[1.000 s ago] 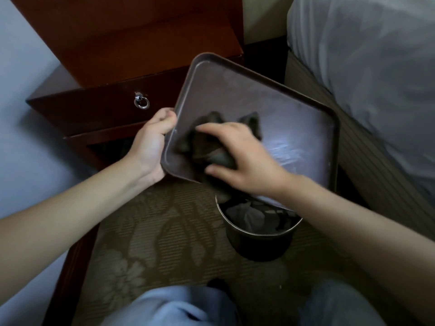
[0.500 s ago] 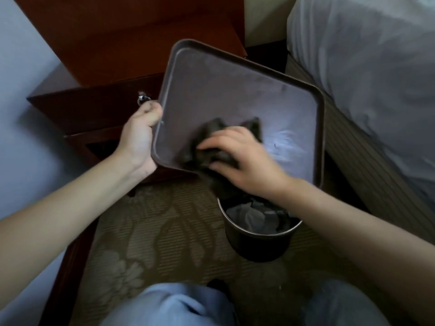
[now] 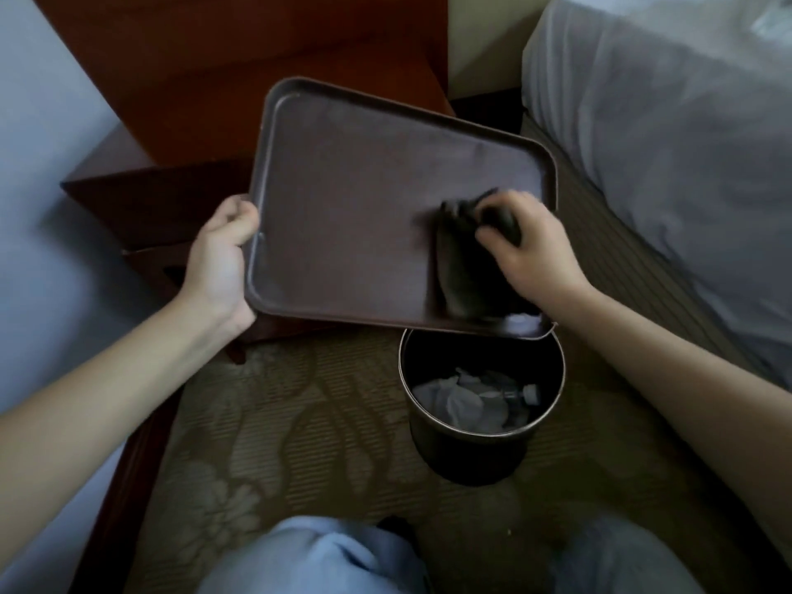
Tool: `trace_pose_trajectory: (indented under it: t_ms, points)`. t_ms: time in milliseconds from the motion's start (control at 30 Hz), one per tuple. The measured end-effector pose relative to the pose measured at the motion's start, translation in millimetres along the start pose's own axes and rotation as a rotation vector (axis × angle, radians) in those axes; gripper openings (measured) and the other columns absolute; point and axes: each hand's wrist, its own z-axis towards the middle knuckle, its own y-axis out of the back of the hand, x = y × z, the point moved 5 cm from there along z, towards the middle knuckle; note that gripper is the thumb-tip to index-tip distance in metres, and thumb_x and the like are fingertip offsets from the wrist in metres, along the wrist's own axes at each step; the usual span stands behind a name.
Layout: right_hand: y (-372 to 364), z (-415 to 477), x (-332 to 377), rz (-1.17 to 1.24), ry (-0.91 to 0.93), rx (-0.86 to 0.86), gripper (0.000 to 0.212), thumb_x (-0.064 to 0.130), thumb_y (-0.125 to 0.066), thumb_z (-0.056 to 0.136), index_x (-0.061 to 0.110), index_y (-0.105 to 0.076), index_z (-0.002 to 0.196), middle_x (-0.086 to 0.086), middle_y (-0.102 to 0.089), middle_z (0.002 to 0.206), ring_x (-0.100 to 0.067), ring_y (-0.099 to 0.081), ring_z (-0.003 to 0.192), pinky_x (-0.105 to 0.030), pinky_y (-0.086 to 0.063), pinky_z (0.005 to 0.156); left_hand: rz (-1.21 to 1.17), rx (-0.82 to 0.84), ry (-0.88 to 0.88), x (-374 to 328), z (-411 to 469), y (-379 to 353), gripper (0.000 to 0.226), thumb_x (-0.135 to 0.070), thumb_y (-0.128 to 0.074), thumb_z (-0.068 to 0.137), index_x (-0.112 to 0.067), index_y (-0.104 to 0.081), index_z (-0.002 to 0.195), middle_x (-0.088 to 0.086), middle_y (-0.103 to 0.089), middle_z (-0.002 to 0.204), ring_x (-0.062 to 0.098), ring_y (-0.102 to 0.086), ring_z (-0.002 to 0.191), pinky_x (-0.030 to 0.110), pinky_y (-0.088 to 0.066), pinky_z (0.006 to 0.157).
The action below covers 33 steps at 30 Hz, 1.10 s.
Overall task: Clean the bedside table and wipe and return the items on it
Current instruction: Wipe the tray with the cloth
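Head cam, looking down: we hold the tray (image 3: 364,207) w/ our left hand (image 3: 220,255) clamped on its 9 o'clock rim, thumb over the lip, fingers hidden under it. Tray is off the worktop (image 3: 141,199), which sits behind it toward 10–11 o'clock. Tray looks tilted, its 5 o'clock corner lowest and hanging just over the rim of the bin (image 3: 480,405). We judge that's on purpose: crumbs or dust pushed by the cloth (image 3: 463,259) drop straight into the bin, not onto the carpet (image 3: 278,422).

Right hand (image 3: 531,246) is closed around the dark cloth, bunched up under fingers and palm, pressing it on the tray's inner face near the 3–4 o'clock edge. Cloth is blurred, so it's prob mid-stroke; which way we can't tell. A loose tail of cloth trails down toward the low corner.

Bin stands on the carpet at 5 o'clock from the tray, between our knees (image 3: 317,559) and the bed (image 3: 668,143). Inside: crumpled pale paper or tissue, plus something like a small bottle; too dim to be sure.

Tray surface looks bare, no items on it. Our guess on stage: tray wipe underway, tray not yet back on the worktop. Grip at one edge only means the tray could tip if the right hand presses hard near the far side, so light pressure makes sense.
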Motion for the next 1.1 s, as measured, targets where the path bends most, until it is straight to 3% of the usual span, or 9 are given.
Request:
trace_pose_trajectory:
  t_ms: [67,133,233,367,467,633,800,967,1100]
  points:
    - [-1,22,1,0.100,-0.181,-0.116,0.022,0.016,-0.058,0.088,0.012,-0.057,0.109,-0.005,-0.057,0.108,-0.022,-0.052,0.106,-0.025,-0.034,0.086,0.051,0.019,-0.030,-1,-3,-7,0.029,-0.015,-0.033,0.100,-0.021,-0.052,0.079,-0.007,-0.064,0.080,0.009,-0.063,0.071,0.028,-0.054,0.066]
    - [-5,39,11,0.123,-0.217,-0.177,0.025,0.018,-0.056,0.089,0.015,-0.056,0.114,0.001,-0.053,0.108,-0.019,-0.049,0.108,-0.023,-0.032,0.084,0.075,0.040,-0.037,1,-7,-12,0.028,-0.014,-0.032,0.100,-0.021,-0.053,0.082,-0.007,-0.064,0.079,0.006,-0.063,0.067,0.023,-0.053,0.059]
    - [-27,49,49,0.097,-0.084,-0.143,0.031,0.024,-0.057,0.086,0.017,-0.057,0.116,-0.005,-0.055,0.115,-0.026,-0.049,0.110,-0.032,-0.034,0.092,0.126,0.110,-0.029,10,-13,-24,0.027,-0.013,-0.032,0.100,-0.019,-0.053,0.085,-0.011,-0.065,0.068,0.004,-0.061,0.060,0.018,-0.049,0.052]
    - [-70,24,91,-0.110,0.179,0.033,0.058,0.054,-0.053,0.076,0.023,-0.055,0.125,-0.009,-0.053,0.129,-0.039,-0.044,0.118,-0.050,-0.031,0.102,0.028,0.165,0.023,17,-13,-37,0.024,-0.008,-0.032,0.098,-0.016,-0.053,0.089,0.001,-0.063,0.076,0.012,-0.060,0.069,0.026,-0.050,0.067]
    - [-74,19,93,-0.234,0.247,-0.001,0.055,0.044,-0.059,0.078,0.019,-0.055,0.127,-0.011,-0.053,0.131,-0.043,-0.044,0.117,-0.060,-0.032,0.100,0.043,0.160,0.011,18,-13,-43,0.024,-0.009,-0.032,0.099,-0.016,-0.052,0.089,0.003,-0.060,0.081,0.013,-0.061,0.075,0.028,-0.050,0.072]
    - [-52,65,78,-0.414,0.130,-0.078,0.039,0.034,-0.050,0.090,0.020,-0.055,0.126,-0.006,-0.053,0.131,-0.038,-0.044,0.117,-0.054,-0.031,0.100,0.154,0.152,-0.004,22,-22,-43,0.024,-0.013,-0.034,0.100,-0.017,-0.054,0.086,0.001,-0.059,0.075,0.009,-0.060,0.063,0.024,-0.050,0.057]
    - [-44,52,64,-0.533,0.079,-0.158,0.035,0.033,-0.051,0.090,0.017,-0.057,0.121,-0.013,-0.054,0.118,-0.039,-0.047,0.103,-0.050,-0.038,0.084,0.171,0.177,0.016,16,-21,-35,0.025,-0.013,-0.035,0.099,-0.015,-0.058,0.090,0.000,-0.064,0.077,0.009,-0.063,0.064,0.021,-0.052,0.057]
    - [-46,43,57,-0.417,-0.168,-0.055,0.036,0.038,-0.043,0.095,0.020,-0.049,0.125,-0.009,-0.042,0.124,-0.034,-0.038,0.112,-0.046,-0.033,0.091,0.205,0.173,0.067,24,-26,-32,0.024,-0.015,-0.036,0.099,-0.016,-0.057,0.089,0.000,-0.064,0.078,0.010,-0.063,0.065,0.022,-0.053,0.058]
    - [-55,55,88,-0.339,-0.016,-0.038,0.046,0.050,-0.043,0.091,0.023,-0.053,0.126,-0.005,-0.046,0.123,-0.030,-0.039,0.113,-0.045,-0.031,0.094,0.147,0.158,0.045,21,-26,-37,0.025,-0.015,-0.035,0.099,-0.017,-0.057,0.087,-0.002,-0.065,0.073,0.010,-0.064,0.066,0.022,-0.053,0.058]
